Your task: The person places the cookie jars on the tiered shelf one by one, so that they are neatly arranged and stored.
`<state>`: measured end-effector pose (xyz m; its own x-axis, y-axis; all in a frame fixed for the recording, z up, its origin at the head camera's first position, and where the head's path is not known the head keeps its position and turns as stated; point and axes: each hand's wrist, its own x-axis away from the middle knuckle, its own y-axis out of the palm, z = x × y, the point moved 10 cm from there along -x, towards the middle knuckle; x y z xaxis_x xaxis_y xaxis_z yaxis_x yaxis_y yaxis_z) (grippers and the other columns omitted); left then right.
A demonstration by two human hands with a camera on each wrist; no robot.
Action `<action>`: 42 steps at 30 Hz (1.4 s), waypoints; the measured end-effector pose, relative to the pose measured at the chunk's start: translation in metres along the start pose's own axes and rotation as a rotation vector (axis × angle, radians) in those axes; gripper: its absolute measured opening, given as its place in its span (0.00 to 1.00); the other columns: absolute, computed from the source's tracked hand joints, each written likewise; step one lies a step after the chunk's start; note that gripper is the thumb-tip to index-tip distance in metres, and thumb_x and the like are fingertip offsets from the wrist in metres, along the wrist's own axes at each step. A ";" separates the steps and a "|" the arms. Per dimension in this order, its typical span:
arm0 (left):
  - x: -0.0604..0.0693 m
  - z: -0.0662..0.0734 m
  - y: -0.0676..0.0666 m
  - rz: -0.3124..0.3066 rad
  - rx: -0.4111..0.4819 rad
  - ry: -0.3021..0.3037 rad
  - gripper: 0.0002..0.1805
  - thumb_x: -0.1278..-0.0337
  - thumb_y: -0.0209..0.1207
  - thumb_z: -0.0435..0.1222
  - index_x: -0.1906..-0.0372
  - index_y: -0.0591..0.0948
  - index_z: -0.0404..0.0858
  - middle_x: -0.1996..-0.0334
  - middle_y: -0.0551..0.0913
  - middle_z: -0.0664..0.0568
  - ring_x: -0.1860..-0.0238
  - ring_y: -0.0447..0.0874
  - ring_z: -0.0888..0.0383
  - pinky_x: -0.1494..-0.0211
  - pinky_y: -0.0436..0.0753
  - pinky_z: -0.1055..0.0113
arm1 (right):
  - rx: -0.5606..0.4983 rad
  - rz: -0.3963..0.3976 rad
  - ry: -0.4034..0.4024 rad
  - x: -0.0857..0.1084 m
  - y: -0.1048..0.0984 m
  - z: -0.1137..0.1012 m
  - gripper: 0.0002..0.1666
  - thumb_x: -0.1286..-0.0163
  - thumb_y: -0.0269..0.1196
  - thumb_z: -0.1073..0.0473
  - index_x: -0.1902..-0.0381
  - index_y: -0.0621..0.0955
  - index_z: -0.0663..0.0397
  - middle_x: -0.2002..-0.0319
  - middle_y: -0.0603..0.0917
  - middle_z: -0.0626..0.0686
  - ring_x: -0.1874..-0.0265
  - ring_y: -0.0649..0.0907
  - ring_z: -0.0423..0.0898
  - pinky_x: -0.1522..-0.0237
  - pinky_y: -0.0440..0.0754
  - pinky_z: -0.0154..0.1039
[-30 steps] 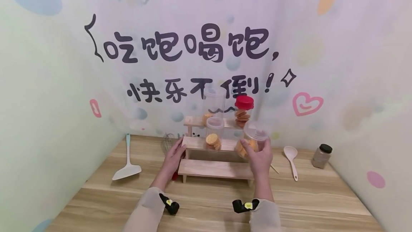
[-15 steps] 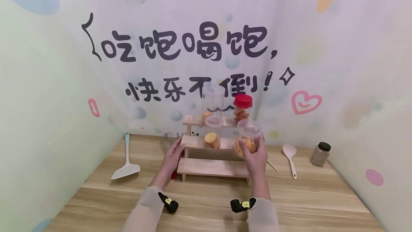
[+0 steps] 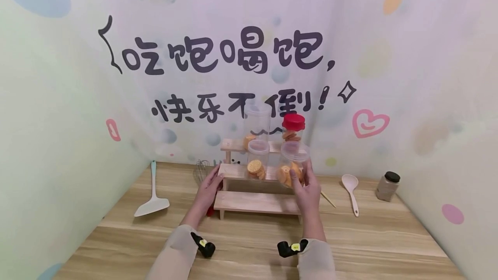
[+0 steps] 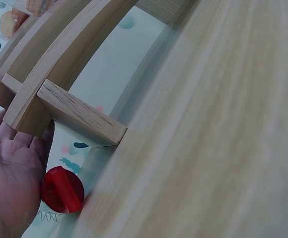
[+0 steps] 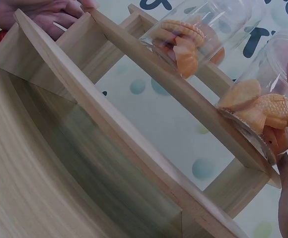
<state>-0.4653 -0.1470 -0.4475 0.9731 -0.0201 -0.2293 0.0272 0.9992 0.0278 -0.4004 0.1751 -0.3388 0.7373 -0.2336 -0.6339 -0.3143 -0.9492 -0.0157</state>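
My right hand [image 3: 308, 195] grips a clear lidded jar [image 3: 287, 175] of orange biscuits at the right end of the middle tier of a three-tier wooden stand [image 3: 254, 202]. Its base meets or nearly meets the board; which, I cannot tell. My left hand [image 3: 206, 193] holds the stand's left end, thumb at the middle board and fingers behind, as the left wrist view shows. A smaller biscuit jar [image 3: 256, 170] stands mid-tier. On the top tier are a tall clear jar [image 3: 256, 120] and a red-lidded jar [image 3: 293, 128].
A white spatula [image 3: 153, 204] and a whisk [image 3: 201, 172] lie to the left. Rightward are a pale ladle [image 3: 350, 185] and a black-lidded jar [image 3: 388, 186]. A red object [image 4: 62, 191] sits by my left palm. The printed backdrop [image 3: 241, 3] stands behind.
My right hand has moved left with the biscuit jar, bringing it closer to the smaller jar on the middle tier. The left hand stays at the stand.
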 end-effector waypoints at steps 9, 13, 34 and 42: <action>0.013 0.024 0.006 -0.035 0.007 -0.010 0.32 0.21 0.50 0.41 0.21 0.56 0.37 0.22 0.55 0.42 0.25 0.59 0.44 0.26 0.64 0.49 | 0.015 0.006 0.013 0.002 -0.001 0.001 0.38 0.29 0.66 0.65 0.26 0.64 0.68 0.29 0.67 0.66 0.33 0.72 0.63 0.38 0.77 0.43; 0.016 0.029 0.007 -0.037 -0.007 -0.001 0.32 0.21 0.50 0.40 0.21 0.56 0.36 0.22 0.55 0.42 0.25 0.59 0.43 0.27 0.65 0.48 | 0.016 0.012 0.043 0.002 -0.002 0.002 0.39 0.30 0.66 0.64 0.26 0.64 0.67 0.30 0.68 0.66 0.30 0.69 0.59 0.32 0.68 0.53; -0.002 -0.003 0.000 0.007 0.017 0.014 0.35 0.24 0.53 0.48 0.21 0.59 0.42 0.22 0.58 0.47 0.26 0.63 0.46 0.26 0.65 0.48 | -0.007 0.032 0.069 -0.006 -0.004 0.040 0.40 0.30 0.68 0.57 0.24 0.66 0.50 0.30 0.72 0.55 0.29 0.70 0.48 0.28 0.65 0.38; -0.003 -0.003 0.001 0.009 0.022 0.011 0.34 0.24 0.53 0.48 0.21 0.59 0.42 0.22 0.58 0.48 0.26 0.62 0.47 0.26 0.65 0.49 | -0.005 0.020 0.058 -0.003 -0.005 0.007 0.39 0.30 0.66 0.63 0.25 0.64 0.64 0.30 0.69 0.64 0.29 0.69 0.59 0.28 0.65 0.47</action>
<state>-0.4692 -0.1463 -0.4492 0.9708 -0.0107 -0.2397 0.0237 0.9984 0.0517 -0.4048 0.1821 -0.3421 0.7644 -0.2641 -0.5882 -0.3264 -0.9452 0.0003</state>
